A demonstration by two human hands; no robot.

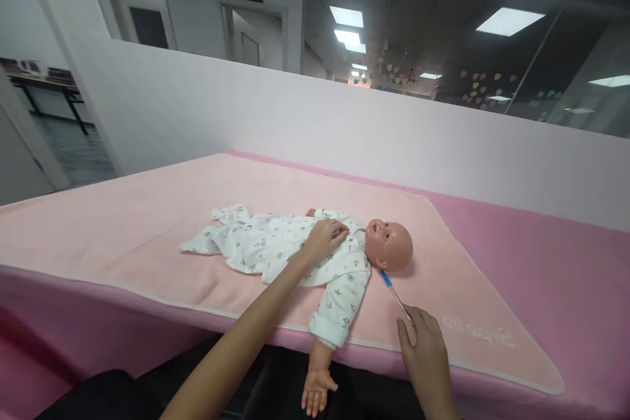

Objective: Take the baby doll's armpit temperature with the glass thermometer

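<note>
A baby doll (391,246) lies on its back, its head to the right, dressed in white printed clothes (285,236). On its chest rests my left hand (325,239), fingers loosely curled, with a gap by the thumb; no held object shows there. My right hand (423,341) is closed around the near end of a thin pen-like stick (396,295) with a blue far end. That blue end points at the doll's neck, just beside the head. Whether it touches is unclear. One doll arm (319,374) hangs over the near edge, palm up.
Under the doll is a peach blanket (162,210) with pale lettering, spread over a pink padded surface (541,243). A low white wall (344,125) runs behind it, with glass above. At the far left, a table (49,82) stands beyond an opening.
</note>
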